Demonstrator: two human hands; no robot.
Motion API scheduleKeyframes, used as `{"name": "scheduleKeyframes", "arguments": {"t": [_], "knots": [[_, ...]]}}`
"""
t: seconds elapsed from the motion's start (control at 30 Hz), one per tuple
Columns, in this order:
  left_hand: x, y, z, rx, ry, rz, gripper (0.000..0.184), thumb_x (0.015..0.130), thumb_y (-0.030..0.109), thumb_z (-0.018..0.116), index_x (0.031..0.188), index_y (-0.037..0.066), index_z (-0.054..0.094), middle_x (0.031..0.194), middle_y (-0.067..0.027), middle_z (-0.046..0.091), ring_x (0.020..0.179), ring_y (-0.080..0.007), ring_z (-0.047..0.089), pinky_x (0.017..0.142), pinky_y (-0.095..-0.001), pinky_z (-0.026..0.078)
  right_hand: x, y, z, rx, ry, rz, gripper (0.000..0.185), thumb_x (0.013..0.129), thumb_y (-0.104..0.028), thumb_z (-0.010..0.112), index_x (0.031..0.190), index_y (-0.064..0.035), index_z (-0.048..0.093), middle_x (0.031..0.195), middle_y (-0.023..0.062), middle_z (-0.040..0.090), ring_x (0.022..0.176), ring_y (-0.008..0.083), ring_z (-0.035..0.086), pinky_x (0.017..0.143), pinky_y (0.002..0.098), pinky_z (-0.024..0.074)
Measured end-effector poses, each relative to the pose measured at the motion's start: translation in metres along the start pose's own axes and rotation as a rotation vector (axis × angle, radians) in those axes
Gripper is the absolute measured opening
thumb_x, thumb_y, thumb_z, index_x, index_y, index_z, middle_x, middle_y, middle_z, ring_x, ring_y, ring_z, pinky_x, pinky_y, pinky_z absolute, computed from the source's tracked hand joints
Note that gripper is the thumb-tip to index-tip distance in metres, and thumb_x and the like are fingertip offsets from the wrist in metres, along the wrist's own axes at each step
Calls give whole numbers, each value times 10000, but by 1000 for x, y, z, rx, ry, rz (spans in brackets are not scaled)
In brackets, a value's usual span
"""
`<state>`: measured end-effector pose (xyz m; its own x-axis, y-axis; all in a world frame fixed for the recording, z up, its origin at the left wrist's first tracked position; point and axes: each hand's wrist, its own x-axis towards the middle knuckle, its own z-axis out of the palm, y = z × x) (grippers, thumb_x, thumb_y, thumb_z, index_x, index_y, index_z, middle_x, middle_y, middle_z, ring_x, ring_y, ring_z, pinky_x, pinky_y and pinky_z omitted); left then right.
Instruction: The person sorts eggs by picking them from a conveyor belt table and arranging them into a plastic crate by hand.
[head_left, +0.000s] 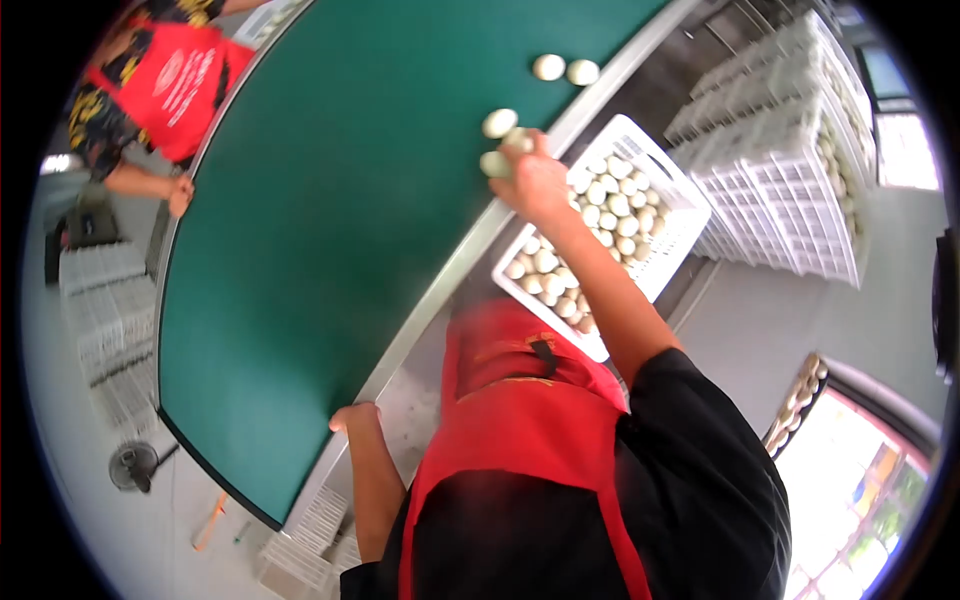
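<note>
My right hand [535, 183] reaches over the near metal edge [430, 305] of a green conveyor belt [330, 180]. Its fingers curl around pale eggs at the belt's side; one egg [518, 140] is partly under the fingers, another egg [493, 164] sits by the fingertips. Just beyond them lies a loose egg [500, 123]. Below my right forearm is a white plastic crate [690, 215] holding many eggs, tilted in this view. Lower down, my left hand [357, 416] grips the metal edge, its fingers bent over the rim and partly hidden.
Two eggs [566, 69] lie farther up the belt. Tall stacked white crates [770, 190] of eggs stand at right. Across the belt, a person in a red apron [175, 85] rests a hand on the far edge. More crates [105, 300] and a fan [133, 466] are at left.
</note>
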<state>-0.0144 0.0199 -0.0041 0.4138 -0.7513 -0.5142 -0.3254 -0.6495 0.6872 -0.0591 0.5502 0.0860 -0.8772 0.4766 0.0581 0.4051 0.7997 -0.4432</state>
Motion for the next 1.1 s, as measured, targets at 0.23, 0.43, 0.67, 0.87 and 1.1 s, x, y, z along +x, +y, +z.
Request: {"name": "scheduleKeyframes", "arguments": {"t": [0.23,0.43,0.67,0.87,1.1], "knots": [[-31,-5,-11,-31,19,71,490,993,487,392,1233,196,704,1303,37,690,1258,-184,587,1089,-365,440,14,12,-30,183,-245,-36,499,749,-336,800,1205,-145,732,1234,204,637,1067,352,693,940,427,567],[50,-5,19,3,147,31,517,996,527,382,1235,201,704,1335,33,679,1273,-189,585,1105,-358,430,-39,119,-94,927,-419,234,603,774,-191,841,1317,21,683,1119,117,743,1029,180,689,902,284,546],[-14,-6,-4,40,106,117,386,1013,401,387,1118,229,715,1160,37,733,1143,-171,655,991,-340,530,-142,226,-12,127,-611,406,639,684,-394,859,1218,-62,747,1004,203,769,931,289,749,879,389,588],[-45,-2,-17,75,130,81,398,1006,415,416,1147,207,725,1183,22,736,1148,-182,661,1001,-357,530,-176,197,24,182,-268,707,670,734,-404,850,1308,-96,694,1262,227,664,1162,377,649,971,480,539],[61,-2,28,52,44,127,406,1003,426,430,1193,217,722,1226,31,727,1172,-188,652,1026,-370,512,-113,133,-16,120,117,0,465,814,-223,816,1227,-54,681,1218,182,654,1133,399,630,926,514,537]]}}
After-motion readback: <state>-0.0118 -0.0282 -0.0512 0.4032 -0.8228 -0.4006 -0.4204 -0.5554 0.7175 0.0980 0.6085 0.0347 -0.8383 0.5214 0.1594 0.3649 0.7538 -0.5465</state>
